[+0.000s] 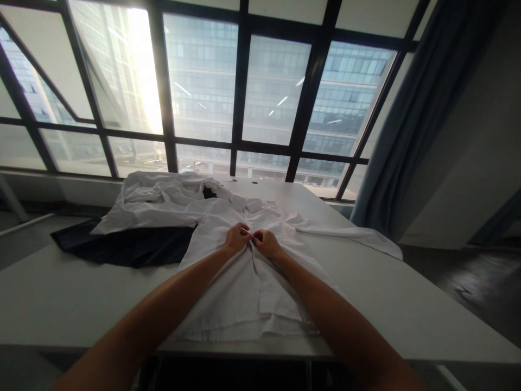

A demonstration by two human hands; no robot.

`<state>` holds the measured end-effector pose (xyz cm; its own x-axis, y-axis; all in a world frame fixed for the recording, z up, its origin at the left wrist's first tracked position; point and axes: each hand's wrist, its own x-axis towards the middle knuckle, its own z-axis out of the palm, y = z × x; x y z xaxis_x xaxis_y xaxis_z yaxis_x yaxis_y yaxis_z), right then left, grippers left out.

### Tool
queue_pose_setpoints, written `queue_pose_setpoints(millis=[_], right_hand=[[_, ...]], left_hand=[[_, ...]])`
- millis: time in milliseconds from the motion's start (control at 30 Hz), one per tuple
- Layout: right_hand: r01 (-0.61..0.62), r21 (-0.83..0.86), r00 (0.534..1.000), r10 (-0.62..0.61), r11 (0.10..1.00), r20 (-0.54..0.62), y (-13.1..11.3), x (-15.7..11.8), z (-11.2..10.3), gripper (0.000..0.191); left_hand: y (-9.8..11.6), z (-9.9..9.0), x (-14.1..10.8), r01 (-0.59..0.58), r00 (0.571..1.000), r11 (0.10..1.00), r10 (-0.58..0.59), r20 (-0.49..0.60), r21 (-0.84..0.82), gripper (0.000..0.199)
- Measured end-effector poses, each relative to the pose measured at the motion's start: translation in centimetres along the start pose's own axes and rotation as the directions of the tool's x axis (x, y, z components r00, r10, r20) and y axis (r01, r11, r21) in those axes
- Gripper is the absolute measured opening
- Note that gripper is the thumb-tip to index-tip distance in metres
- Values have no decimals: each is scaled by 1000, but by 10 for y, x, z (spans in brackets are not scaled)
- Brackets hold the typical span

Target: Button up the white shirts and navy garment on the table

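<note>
A white shirt (228,293) lies spread on the white table (378,293), its collar toward the window and its hem near the front edge. My left hand (237,238) pinches the shirt's front edge at the middle. Close beside it, my right hand (265,242) pinches the other side of the front opening. The fingertips of both hands nearly meet. Below them the front opening runs down as a fold. Any button between the fingers is too small to make out. One sleeve stretches out to the right.
More white cloth (154,190) is heaped at the back left, over a dark navy cloth (130,247). Behind the table stand large windows (203,81) with black frames. A blue-grey curtain (402,141) hangs at the right.
</note>
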<state>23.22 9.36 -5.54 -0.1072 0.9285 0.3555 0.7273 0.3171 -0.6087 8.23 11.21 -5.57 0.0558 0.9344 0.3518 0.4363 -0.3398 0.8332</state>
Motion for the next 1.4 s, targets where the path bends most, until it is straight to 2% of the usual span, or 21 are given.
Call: queue_pose_setpoints(millis=[233,467,667,867,1100,1233,1400], right_hand=[[34,36,999,-34,999,-4,1,1,-2,9],[41,-7,999,-41,999,-14,-4,-2,-7,13],[-2,-15,999,1,1000,-49,-10,-2,-15,12],[16,-49,1000,-16,999,2,-7,0,-16,12],[57,-229,998,-52,972,28,-14,-4,-20,16],[-3,-227,998,17,974,61,-15,-3,-19,16],[-58,-260,991,87,964,102,-14,-1,-15,17]], left_hand=[[-5,3,5,-39,999,997,36,-32,-73,13],[-5,4,5,-45,999,991,46,11,-124,8],[-2,1,3,-55,998,998,55,12,-32,6],[-1,-1,2,-69,997,997,69,24,-16,6],[4,-3,0,-49,998,999,48,33,21,2],[9,-8,-5,-62,997,988,54,55,138,6],[18,-12,-12,-129,989,923,95,109,363,9]])
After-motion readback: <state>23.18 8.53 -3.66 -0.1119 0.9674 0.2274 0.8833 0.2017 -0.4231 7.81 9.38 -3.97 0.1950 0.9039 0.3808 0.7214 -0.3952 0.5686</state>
